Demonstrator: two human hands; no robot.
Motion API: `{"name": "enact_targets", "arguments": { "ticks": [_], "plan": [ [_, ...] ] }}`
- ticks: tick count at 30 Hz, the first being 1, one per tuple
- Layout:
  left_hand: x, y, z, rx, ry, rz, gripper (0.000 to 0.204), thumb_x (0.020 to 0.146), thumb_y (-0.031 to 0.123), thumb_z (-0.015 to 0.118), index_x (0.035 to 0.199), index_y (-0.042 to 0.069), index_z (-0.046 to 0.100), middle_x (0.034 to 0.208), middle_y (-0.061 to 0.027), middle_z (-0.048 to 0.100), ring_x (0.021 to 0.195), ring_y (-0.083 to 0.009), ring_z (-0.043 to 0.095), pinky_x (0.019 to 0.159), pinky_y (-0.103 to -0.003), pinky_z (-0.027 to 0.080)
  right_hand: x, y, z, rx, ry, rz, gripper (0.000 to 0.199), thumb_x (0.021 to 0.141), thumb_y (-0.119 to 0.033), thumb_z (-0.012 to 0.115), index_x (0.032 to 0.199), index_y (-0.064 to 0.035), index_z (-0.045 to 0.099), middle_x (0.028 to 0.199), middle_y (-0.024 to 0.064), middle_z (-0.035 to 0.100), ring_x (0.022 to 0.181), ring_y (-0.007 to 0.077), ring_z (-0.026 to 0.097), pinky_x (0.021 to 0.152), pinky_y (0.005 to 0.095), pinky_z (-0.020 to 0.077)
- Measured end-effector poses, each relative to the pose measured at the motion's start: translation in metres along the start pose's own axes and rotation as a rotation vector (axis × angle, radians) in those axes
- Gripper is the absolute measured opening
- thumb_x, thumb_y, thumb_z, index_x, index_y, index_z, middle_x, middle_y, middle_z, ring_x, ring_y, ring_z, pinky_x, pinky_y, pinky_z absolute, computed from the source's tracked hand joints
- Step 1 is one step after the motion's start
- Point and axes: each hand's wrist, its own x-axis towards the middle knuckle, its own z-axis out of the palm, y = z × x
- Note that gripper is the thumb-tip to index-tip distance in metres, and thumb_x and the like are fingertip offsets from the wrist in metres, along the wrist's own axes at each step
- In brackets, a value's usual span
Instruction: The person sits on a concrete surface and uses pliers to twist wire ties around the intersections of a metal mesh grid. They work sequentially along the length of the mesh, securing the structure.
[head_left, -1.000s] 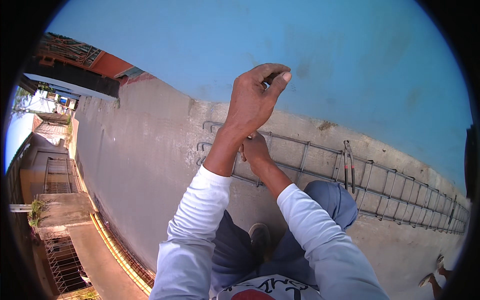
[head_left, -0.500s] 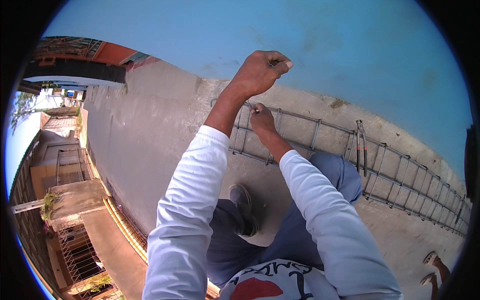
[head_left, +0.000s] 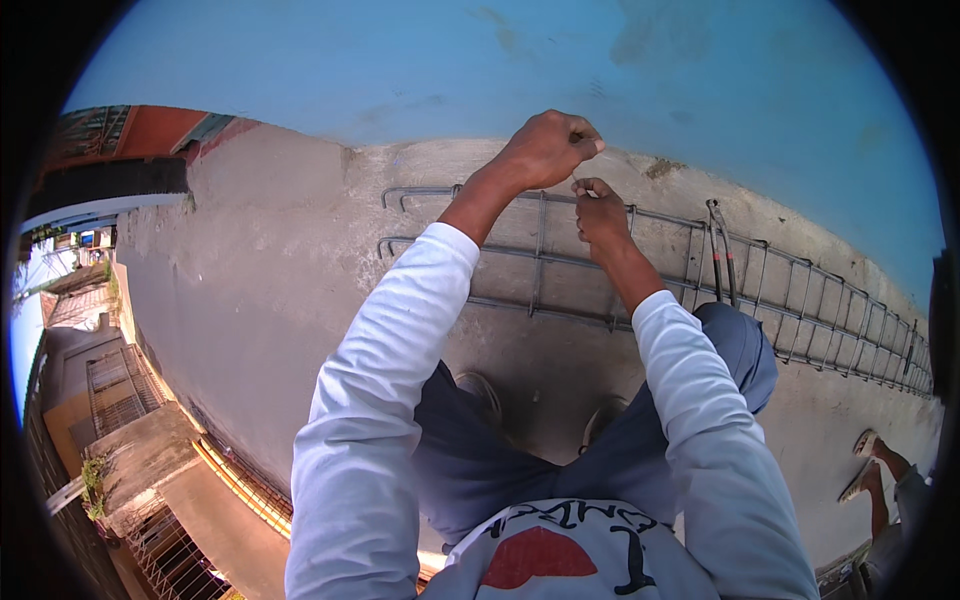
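Close together over the steel rebar cage (head_left: 537,255), my two hands are both closed in a pinch. My left hand (head_left: 553,150) is the higher and farther one, its thumb and fingertips pressed together. Just below and to its right, my right hand (head_left: 602,213) has its fingers curled in. A thin wire (head_left: 575,178) shows faintly in the gap between them; its ends are hidden by the fingers. Red-handled end-cutting pincers (head_left: 721,250) rest upright against the cage, right of my right hand.
The cage lies along the foot of a blue wall (head_left: 480,70), on a concrete floor (head_left: 270,260), and stretches far right. My knees are bent beside it. Another person's sandalled feet (head_left: 862,462) are at the lower right. Buildings and grilles (head_left: 130,390) stand at the left.
Both hands have moved right, and the right hand has risen nearer the left. The cage's hooked left end has come into sight. More of the other person shows at the right.
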Motion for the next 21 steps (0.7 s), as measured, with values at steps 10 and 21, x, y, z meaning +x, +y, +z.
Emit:
{"name": "enact_targets", "arguments": {
  "ticks": [10, 21],
  "plan": [
    [0.033, -0.039, 0.017, 0.274, -0.208, 0.066, 0.032, 0.099, 0.028, 0.062, 0.118, 0.004, 0.071, 0.116, -0.0181, 0.072, 0.107, -0.0341, 0.068, 0.096, -0.042, 0.052, -0.002, 0.067, -0.021, 0.161, 0.318, -0.223, 0.014, 0.104, -0.018, 0.053, 0.111, -0.0091, 0.062, 0.070, -0.0045, 0.048, 0.058, 0.0045, 0.040, 0.049, 0.0233, 0.0325],
    [0.051, -0.012, 0.122, 0.295, -0.506, 0.364, 0.029, 0.098, 0.025, 0.063, 0.115, 0.003, 0.072, 0.109, -0.0195, 0.073, 0.102, -0.0341, 0.069, 0.092, -0.043, 0.052, -0.101, 0.214, 0.000, 0.389, 1.057, -0.172, 0.019, 0.107, -0.016, 0.047, 0.115, -0.0037, 0.058, 0.084, -0.0017, 0.050, 0.069, 0.0065, 0.041, 0.063, 0.0240, 0.0367]
  ]
}}
